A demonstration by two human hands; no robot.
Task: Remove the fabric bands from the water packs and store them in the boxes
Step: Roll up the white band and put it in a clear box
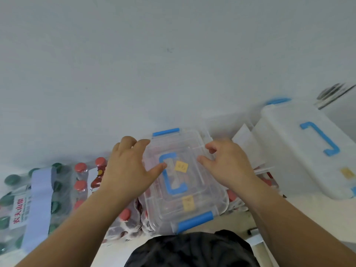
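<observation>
A clear plastic box (208, 201) with blue latches and a blue handle on its lid rests on top of a red-capped water pack (123, 218). My left hand (129, 166) lies on the lid's left edge with fingers spread, thumb near the handle. My right hand (229, 162) touches the lid's right side, fingers bent. Neither hand holds a band. A pale fabric band (41, 189) wraps the green-capped water pack (11, 199) at the far left. Another white band (91, 176) shows on the red-capped pack. White bands lie inside the box, seen through the lid.
A larger white box (308, 155) with a blue handle stands tilted at the right. White sheets (248, 143) lie between the two boxes. A pale wall fills the upper view. My dark clothing (192, 249) is at the bottom.
</observation>
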